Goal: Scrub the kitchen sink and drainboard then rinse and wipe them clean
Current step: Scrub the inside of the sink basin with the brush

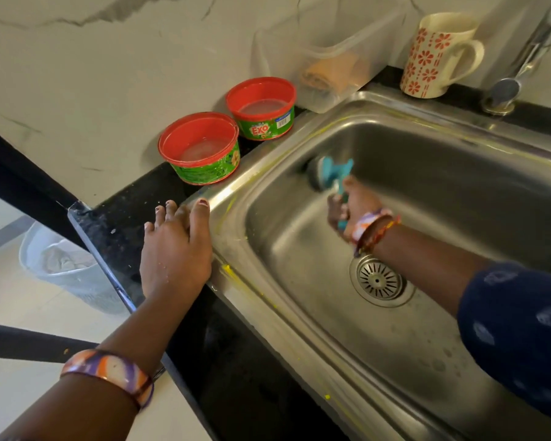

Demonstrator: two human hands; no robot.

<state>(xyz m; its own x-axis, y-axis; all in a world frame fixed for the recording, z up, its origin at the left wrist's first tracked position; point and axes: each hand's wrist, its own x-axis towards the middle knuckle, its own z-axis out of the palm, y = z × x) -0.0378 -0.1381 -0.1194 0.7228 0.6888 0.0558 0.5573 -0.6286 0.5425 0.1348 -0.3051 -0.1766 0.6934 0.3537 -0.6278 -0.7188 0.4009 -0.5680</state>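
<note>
The right hand (347,208) grips a teal-handled scrubber (326,173) against the steel sink's (299,313) upper-left wall, centre frame; the left hand (175,246) rests flat, fingers spread, on the sink's left rim. Two red-rimmed soap tubs (201,148), one clear container (328,55) and one floral mug (436,55) line the counter behind.

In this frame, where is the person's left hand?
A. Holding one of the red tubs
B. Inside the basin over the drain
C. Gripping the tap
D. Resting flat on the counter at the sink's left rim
D: the left hand lies with fingers spread on the black counter against the sink rim, while the right hand works the blue scrubber on the basin's back wall.
</note>
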